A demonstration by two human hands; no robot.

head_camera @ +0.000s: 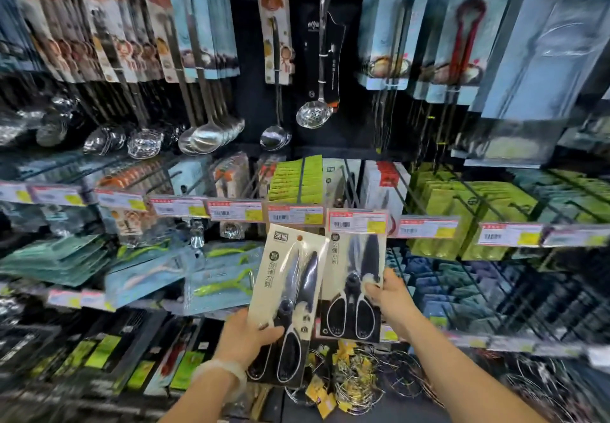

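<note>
Two carded packs of black kitchen scissors are in front of a store display. My left hand (246,337) grips the lower left part of the tilted pack (290,277), thumb across its front. Just right of it, the second scissors pack (355,277) hangs upright below a price tag (358,221). My right hand (391,297) pinches that pack's right edge at mid height. The two packs overlap slightly along their inner edges.
Ladles and skimmers (211,132) hang on pegs above. Green packs (297,178) and price labels line the middle rail. Peelers in blue cards (218,280) hang left, wire racks with yellow tags (356,373) sit below, and cloth packs (462,284) fill the right.
</note>
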